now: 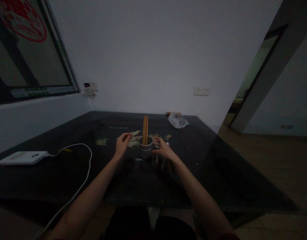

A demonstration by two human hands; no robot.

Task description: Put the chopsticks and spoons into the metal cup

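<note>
A metal cup stands upright on the dark table with several wooden chopsticks rising out of it. To its left is my left hand, fingers loosely curved and apart from the cup, with nothing visible in them. My right hand is close against the cup's right side, thumb and fingers spread; whether it touches the cup I cannot tell. Metal spoons lie beside and partly under that hand: one spoon near the cup, another spoon farther right.
The dark glossy table meets the white wall. A white power bank lies at the left, its white cable curving toward the front edge. At the back right sits a crumpled clear plastic bag. Wall sockets are above.
</note>
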